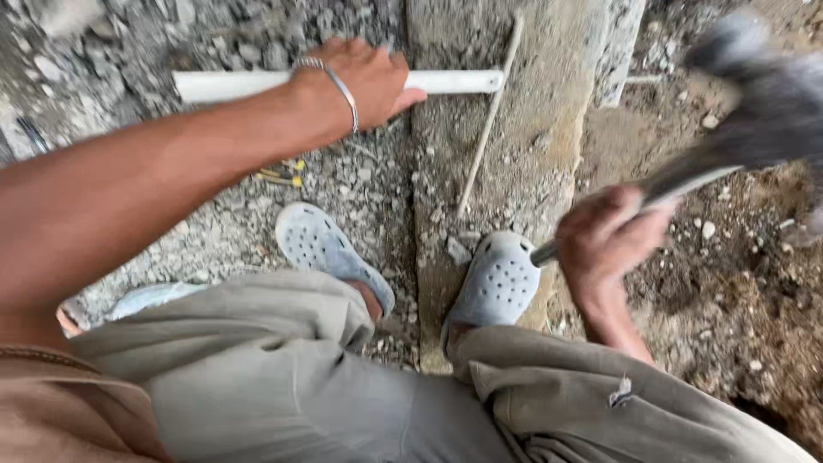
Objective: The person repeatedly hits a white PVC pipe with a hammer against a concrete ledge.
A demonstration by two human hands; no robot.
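My left hand (360,81) presses down on a white plastic pipe (227,85) that lies across gravel and reaches onto a concrete strip (514,146). A metal bangle circles that wrist. My right hand (604,240) grips the metal handle of a hammer (763,103), raised at the right; its head is a dark motion blur. Both my feet in grey perforated clogs (497,279) stand below the pipe, the right one on the concrete strip.
A thin metal rod (489,116) leans diagonally over the concrete strip. A small yellow-handled tool (281,176) lies on the gravel under my left forearm. Loose brown soil and stones (729,283) fill the right side. Grey rubble covers the left.
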